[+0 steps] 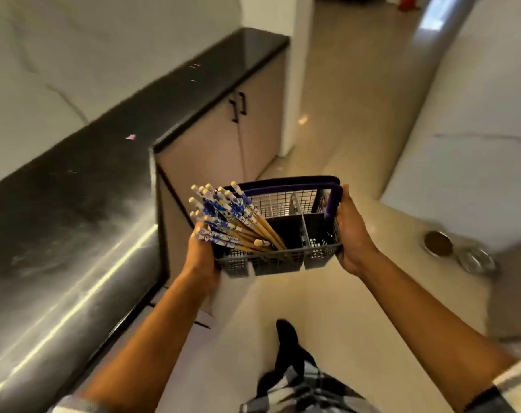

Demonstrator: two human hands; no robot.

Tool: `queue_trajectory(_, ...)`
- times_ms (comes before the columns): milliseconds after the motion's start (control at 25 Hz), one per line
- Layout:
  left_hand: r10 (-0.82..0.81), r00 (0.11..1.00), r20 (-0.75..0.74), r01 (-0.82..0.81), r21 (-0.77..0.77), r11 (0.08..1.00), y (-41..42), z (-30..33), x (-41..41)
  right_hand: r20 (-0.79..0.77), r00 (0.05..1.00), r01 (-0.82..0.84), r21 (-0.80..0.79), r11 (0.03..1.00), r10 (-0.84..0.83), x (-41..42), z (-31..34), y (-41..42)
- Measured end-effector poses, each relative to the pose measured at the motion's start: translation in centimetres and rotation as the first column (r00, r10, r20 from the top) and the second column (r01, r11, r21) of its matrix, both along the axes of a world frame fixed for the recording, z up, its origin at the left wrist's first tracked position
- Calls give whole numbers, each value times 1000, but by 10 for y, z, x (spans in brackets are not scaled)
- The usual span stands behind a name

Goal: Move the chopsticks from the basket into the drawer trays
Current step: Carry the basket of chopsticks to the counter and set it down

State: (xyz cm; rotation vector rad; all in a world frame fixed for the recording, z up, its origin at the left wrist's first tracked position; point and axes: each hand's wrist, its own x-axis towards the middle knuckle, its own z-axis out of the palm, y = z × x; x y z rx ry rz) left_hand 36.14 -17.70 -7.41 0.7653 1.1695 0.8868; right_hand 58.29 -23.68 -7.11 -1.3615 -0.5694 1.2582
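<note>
A grey mesh cutlery basket (283, 259) with a dark purple handle hangs in the air above the floor, held from both ends. My left hand (201, 254) grips its left end and my right hand (353, 231) grips its right end by the handle. Several wooden chopsticks (223, 211) with blue-and-white patterned tops lean out of the basket's left compartment toward the upper left. The other compartments look empty. No drawer or tray is in view.
A long black countertop (74, 210) runs along the left, with beige cabinet doors (238, 129) and black handles below its far end. Two round metal bowls (456, 248) sit on the pale tiled floor at the right. A white marble wall stands at the right.
</note>
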Motion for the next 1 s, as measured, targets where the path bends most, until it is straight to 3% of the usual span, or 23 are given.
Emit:
queue_trajectory(160, -298, 954, 6, 298, -32, 954, -51, -13, 69, 10, 956, 295, -30, 955, -295, 45, -4, -108)
queue_trajectory(400, -631, 776, 9, 631, -44, 775, -146, -23, 185, -18, 748, 662, -52, 748, -663, 99, -12, -272)
queue_trajectory(600, -852, 524, 13, 851, -39, 523, -260, -23, 284, -44, 513, 856, -47, 514, -857, 131, -13, -420)
queue_trajectory(1000, -996, -5, 94, 1000, -14, -6, -526, -21, 443, -21, -40, 992, -122, -37, -999, 165, -9, -690)
